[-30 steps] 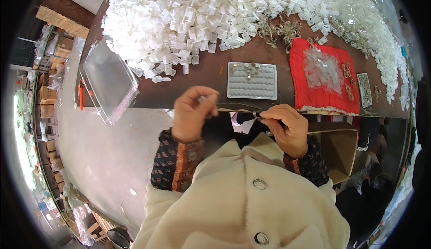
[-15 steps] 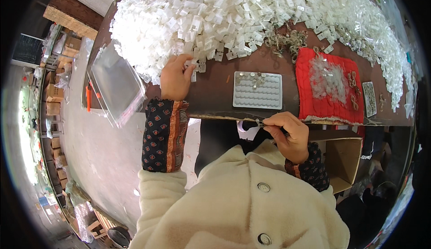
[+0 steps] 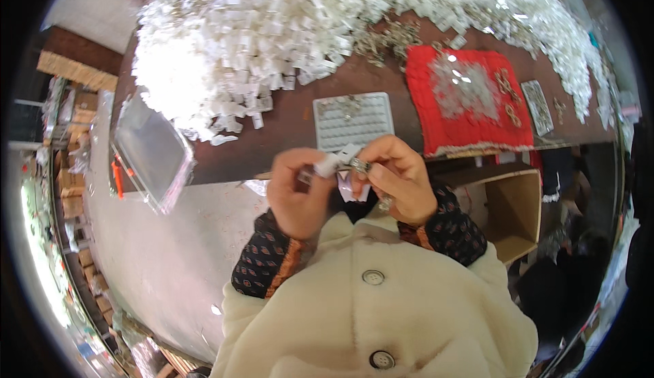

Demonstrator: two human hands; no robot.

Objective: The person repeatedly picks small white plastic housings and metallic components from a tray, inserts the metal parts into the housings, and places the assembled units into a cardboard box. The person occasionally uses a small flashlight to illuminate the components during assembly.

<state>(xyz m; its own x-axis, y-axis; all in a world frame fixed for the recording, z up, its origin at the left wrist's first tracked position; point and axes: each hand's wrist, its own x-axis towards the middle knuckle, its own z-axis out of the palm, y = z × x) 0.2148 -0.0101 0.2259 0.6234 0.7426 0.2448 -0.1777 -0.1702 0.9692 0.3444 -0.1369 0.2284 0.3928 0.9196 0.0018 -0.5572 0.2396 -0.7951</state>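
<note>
In front of my body, just off the table's front edge, my two hands are close together. My left hand, somewhat blurred, is closed on a small white plastic card. Its edge meets the small silvery metal piece that my right hand pinches between thumb and fingers. A shiny bit shows below the right fingers; its kind cannot be made out. Just beyond the hands lies a pale compartment tray, with small metal bits along its far rows. A large heap of white cards covers the table behind.
At right lies a red cloth bearing clear plastic bits and metal chains. Beside it is a narrow tray of small parts. Clear plastic bags lie at the table's left. Under the table edge stands an open cardboard box.
My left hand has come back from the heap with a white card and met my right hand. The right hand keeps its metal piece. The view has shifted.
</note>
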